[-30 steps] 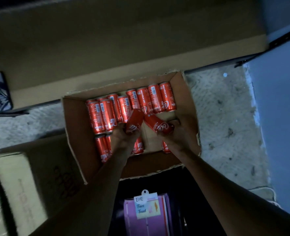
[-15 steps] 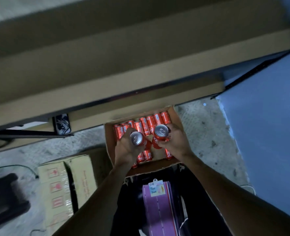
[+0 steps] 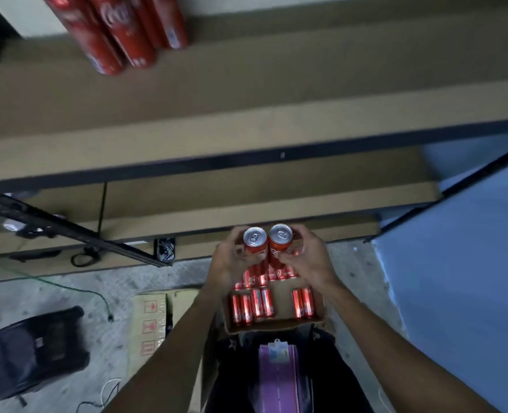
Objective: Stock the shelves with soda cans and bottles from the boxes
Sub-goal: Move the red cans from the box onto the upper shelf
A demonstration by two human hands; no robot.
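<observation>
1. The left grip [image 3: 231, 262] is curled round the left can [image 3: 255, 244] and the right grip [image 3: 307, 257] round the right can [image 3: 280, 241]. Both red cans are upright, tops to the camera, side by side (touching or a hair apart, I cannot tell).
2. The pair is held in the air above the open box [image 3: 276, 324] on the floor, in front of the lower shelves.
3. Done so far, by my reading: a cluster of shelved cans [image 3: 121, 34] already stands on the upper shelf [image 3: 246, 99], and the box shows bare cardboard gaps.
4. Left to do: the two held cans need a place. Several boxed cans [image 3: 255, 305] lie in rows, and a closed carton [image 3: 149, 320] beside the box looks unopened, so plenty of the job is ahead.
5. Hard to make out: the shelved cans are blurred and cut off by the top edge. The hands hide the box's far rows. No bottles are in view, and the light is dim.
</observation>
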